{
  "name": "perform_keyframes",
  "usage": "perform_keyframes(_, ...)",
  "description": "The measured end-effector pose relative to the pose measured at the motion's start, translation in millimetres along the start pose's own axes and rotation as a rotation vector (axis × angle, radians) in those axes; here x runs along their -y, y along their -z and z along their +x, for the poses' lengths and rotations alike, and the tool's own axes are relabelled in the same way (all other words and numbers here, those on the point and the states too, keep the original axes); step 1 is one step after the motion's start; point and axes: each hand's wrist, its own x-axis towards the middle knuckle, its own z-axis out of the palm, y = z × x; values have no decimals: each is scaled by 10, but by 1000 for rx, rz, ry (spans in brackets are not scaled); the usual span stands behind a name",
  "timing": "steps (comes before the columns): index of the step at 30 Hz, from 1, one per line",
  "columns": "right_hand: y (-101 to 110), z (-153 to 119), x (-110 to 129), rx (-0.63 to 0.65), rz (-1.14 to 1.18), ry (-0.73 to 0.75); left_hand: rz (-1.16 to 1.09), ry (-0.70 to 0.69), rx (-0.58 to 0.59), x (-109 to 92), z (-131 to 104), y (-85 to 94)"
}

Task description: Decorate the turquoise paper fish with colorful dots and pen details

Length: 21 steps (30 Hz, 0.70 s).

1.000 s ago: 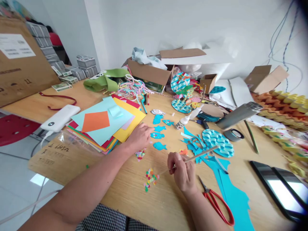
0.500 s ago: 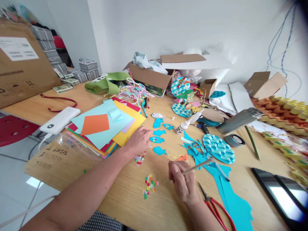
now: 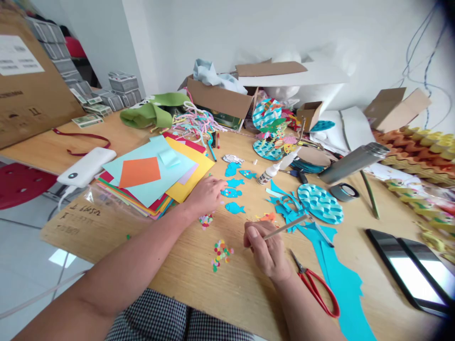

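My left hand [image 3: 209,195] rests on the table with bent fingers held together, the tips at the head end of a blue paper fish with coloured dots [image 3: 232,192]. Whether anything is pinched there is hidden. Plain blue paper fish lie around it, one [image 3: 234,208] nearer me and another [image 3: 234,183] just beyond. Between closed fingers and thumb, my right hand [image 3: 265,248] grips a thin wooden stick [image 3: 287,226], its back end slanting up to the right. Small coloured paper dots [image 3: 222,253] lie left of that hand, with a smaller pile [image 3: 205,220] below my left fingers.
Red-handled scissors [image 3: 316,286] and blue paper offcuts [image 3: 343,279] lie to the right. A white glue bottle [image 3: 268,174] stands beyond the fish. Coloured paper sheets [image 3: 170,184] are stacked on the left. Farther right are a metal flask [image 3: 351,163] and dark tablets [image 3: 405,265].
The head view has tipped down, so the tabletop sits higher and more of the lap shows. Both hands keep nearly the same places on the table, and the stick stays in my right hand.
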Motion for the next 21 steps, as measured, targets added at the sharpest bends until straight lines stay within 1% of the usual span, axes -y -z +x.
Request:
perform_keyframes(5,0,44,96,-48,15,-83,20,-16,-4,16,2,-27)
perform_keyframes(9,38,43,167,-10,-30,-30,20,-25,-5,23,-2,-36)
perform_keyframes(11,37,-16,138,-70,-57,-30,22,-18,-8,17,-4,-26)
perform_keyframes(14,2,-145,26,-204,-54,-95,28,-6,-14,0,-4,0)
perform_keyframes(18,-26,-256,-104,-153,-89,-43,44,-8,-27,-8,1,13)
perform_keyframes(21,-11,-251,-120,-144,-107,-20,53,-15,-40,2,2,3)
